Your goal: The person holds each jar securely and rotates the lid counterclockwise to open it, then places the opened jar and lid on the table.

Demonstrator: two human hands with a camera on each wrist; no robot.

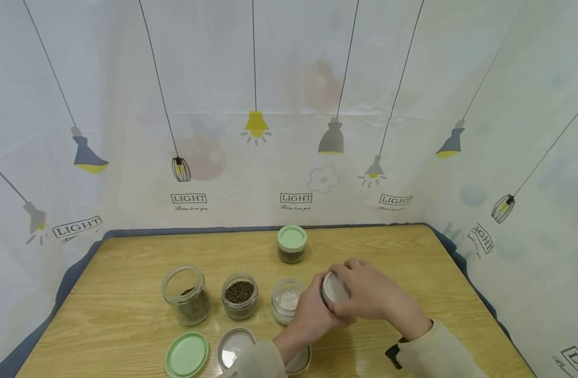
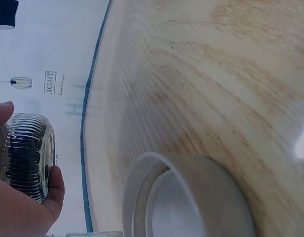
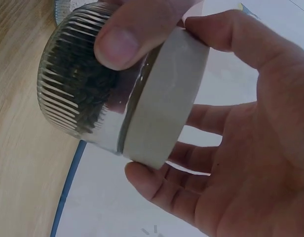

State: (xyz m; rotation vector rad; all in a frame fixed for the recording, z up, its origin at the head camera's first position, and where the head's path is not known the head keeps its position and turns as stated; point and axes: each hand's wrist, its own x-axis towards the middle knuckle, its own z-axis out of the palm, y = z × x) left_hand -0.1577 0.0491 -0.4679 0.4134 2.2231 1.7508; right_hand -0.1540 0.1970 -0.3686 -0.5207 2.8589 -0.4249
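fingers of both hands (image 1: 345,304) clamp a jar (image 3: 88,84), right around its lid (image 3: 164,98), tilted beside the open jars (image 1: 241,294) to brace it.

Wooden table (image 1: 411,262) with jars (image 1: 240,295), lids (image 1: 187,354)

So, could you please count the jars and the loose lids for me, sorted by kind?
Open jars on the table: 3
Closed jar with green lid: 1
Grey-lidded jar in the grip of the left hand and right hand: 1
Loose lids: 3
Total: 8
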